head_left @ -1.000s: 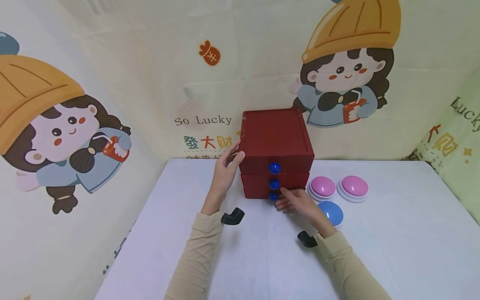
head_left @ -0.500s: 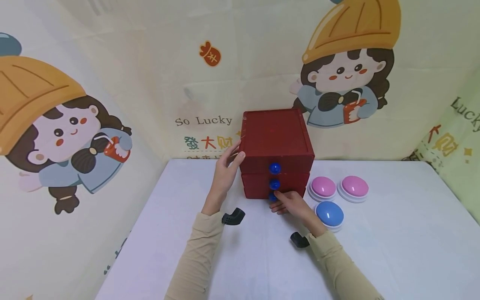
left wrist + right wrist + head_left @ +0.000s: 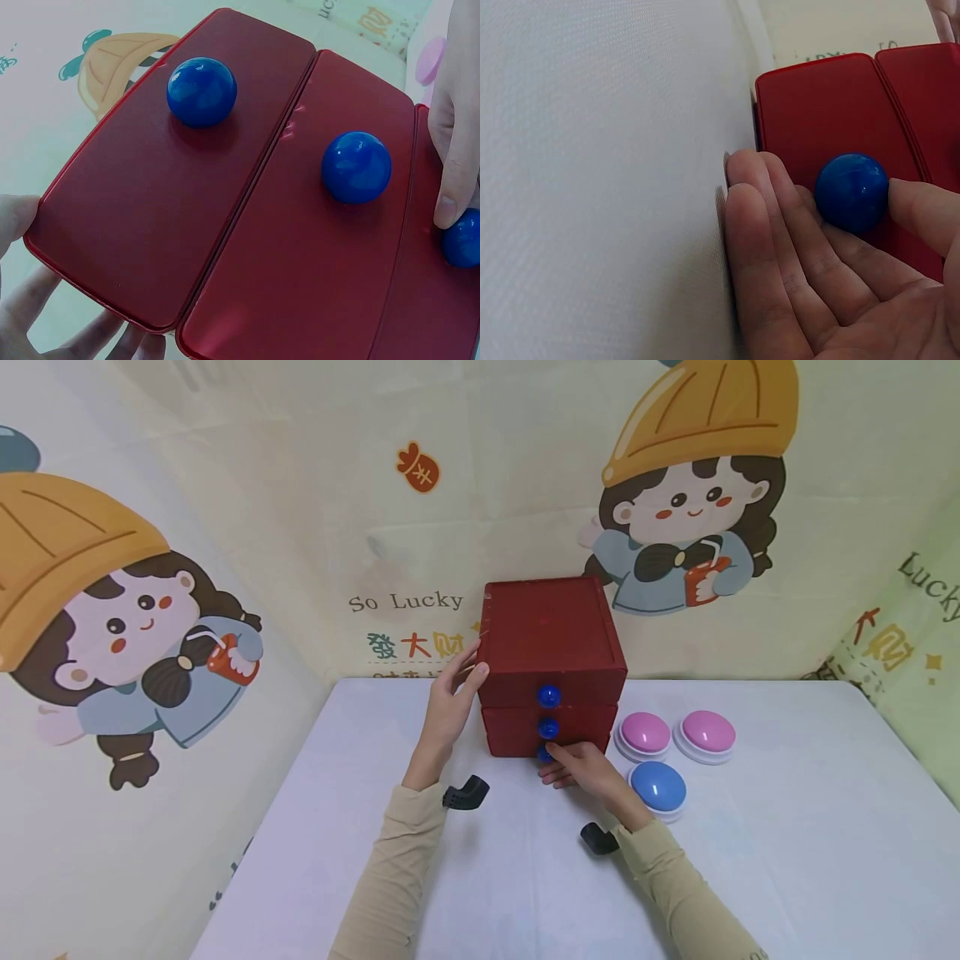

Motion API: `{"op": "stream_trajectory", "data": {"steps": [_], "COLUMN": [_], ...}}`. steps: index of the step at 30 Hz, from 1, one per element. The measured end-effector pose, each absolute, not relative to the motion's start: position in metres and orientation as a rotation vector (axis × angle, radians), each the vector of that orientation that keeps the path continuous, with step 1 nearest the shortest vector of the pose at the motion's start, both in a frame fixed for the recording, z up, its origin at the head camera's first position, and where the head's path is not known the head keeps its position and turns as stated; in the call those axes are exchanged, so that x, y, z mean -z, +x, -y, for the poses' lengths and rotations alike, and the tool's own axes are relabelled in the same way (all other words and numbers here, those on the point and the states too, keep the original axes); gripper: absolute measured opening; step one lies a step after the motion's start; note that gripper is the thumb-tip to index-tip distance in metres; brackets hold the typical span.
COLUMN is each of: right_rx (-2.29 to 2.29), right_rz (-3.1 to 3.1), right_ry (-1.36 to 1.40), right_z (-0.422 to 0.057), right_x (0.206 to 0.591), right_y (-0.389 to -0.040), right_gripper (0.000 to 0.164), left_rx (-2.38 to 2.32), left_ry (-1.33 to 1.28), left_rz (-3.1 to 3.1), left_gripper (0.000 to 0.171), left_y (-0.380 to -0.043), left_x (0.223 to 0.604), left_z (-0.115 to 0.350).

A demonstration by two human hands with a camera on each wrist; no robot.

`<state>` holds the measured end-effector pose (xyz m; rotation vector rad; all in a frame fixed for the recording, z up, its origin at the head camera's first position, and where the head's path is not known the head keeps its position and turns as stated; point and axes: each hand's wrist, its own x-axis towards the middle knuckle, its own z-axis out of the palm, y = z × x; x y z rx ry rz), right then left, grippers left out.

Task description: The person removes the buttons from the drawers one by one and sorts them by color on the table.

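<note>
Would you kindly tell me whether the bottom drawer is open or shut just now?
Shut, it seems: the bottom drawer lies flush with the middle drawer, though the right hand pinches the bottom knob.

Pinching right hand [image 3: 592,770] below left hand [image 3: 447,708]

1 drwr cab. [image 3: 551,627], 3 blu knobs [image 3: 550,696], 3 domes [image 3: 646,732].

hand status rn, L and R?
Left hand: open, resting against the left side of the red drawer box.
Right hand: closed, pinching the lowest blue knob.
</note>
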<state>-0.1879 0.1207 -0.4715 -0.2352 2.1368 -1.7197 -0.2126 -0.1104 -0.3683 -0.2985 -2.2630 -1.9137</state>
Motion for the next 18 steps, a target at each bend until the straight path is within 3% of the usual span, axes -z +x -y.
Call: {"op": "stream_trajectory", "data": {"steps": [18], "right_rx": [1.686], "right_rz": [-2.109], "right_ry": [-0.282], "right_z": [-0.126], "right_x": [0.473], "right_y": [-0.179], "right_gripper": [0.049], "left_rx": [1.949], "left_ry": [-0.330], "left_rz": [2.285], "left_gripper": [0.051], "left_y": [-0.207], "left_x": [0.357], "left_z": [0.112]}}
